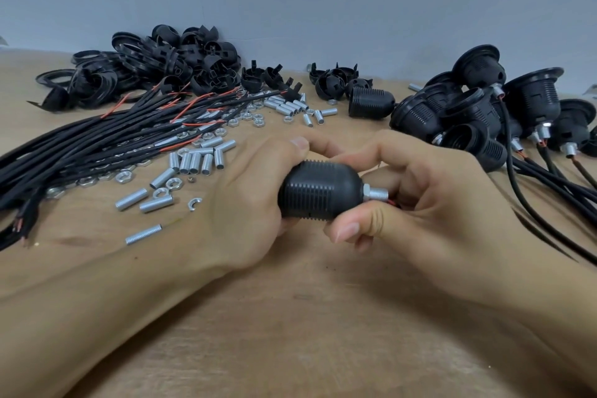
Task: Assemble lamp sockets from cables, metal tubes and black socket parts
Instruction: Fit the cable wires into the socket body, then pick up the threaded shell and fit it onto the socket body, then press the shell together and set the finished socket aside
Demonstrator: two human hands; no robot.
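While both forearms lay low over the wooden table (310,317), the hands met at the near centre around one black socket (318,192).

Left hand (248,200): back turned up, fingers curled round the wide ribbed end of the socket, thumb laid along its far side. Firm grip.

Right hand (429,200): palm turned toward the left, thumb and fingers curled round the narrow end of the socket, thumb tip on the near side of the ribbed body. What the inner fingers held could not be made out.

Socket: lying sideways, held just above the table, a short threaded metal tube (376,194) with a nut sticking out of its right end; a trace of red wire showed beside the tube.

Left of the hands: a bundle of black cables (80,142) with red wire ends, lying on the table; loose metal tubes (193,163) and nuts (245,118) scattered beside and under them.

Far left: a heap of black rings and caps (155,64).

Far centre: a few black caps (336,81) and one bare socket body (370,103).

Far right: a pile of finished sockets (484,107) with cables trailing toward the near right.
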